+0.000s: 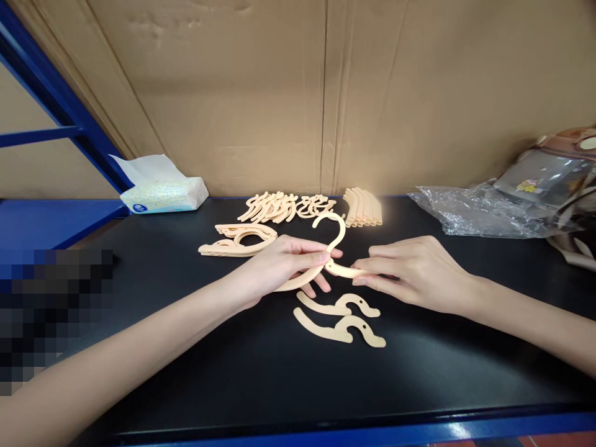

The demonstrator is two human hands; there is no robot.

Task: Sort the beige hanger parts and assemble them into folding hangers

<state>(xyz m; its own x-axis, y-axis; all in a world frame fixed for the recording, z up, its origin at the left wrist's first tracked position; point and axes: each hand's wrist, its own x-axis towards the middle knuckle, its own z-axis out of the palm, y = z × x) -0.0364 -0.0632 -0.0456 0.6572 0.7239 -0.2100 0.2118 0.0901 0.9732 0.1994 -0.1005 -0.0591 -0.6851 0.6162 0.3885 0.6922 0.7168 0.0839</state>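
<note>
A cream plastic clothes hanger (336, 233) is held up between my two hands, its hook pointing upward. My left hand (284, 264) pinches it near the base of the hook, with one curved arm running down behind my fingers. With thumb and fingers, my right hand (410, 270) grips the end of the short arm on the other side. Just below lie two loose curved hanger pieces (326, 332), side by side on the black tabletop (261, 379). Folded hangers (233, 248) rest beyond my left wrist.
Along the back are piles of hanger parts (269, 208), small hooked pieces (314, 206) and a row of curved tubes (363, 208). A tissue pack (167, 195) stands back left, clear plastic wrap (484, 211) and a transparent bag (535, 171) back right. Cardboard (233, 93) walls the rear.
</note>
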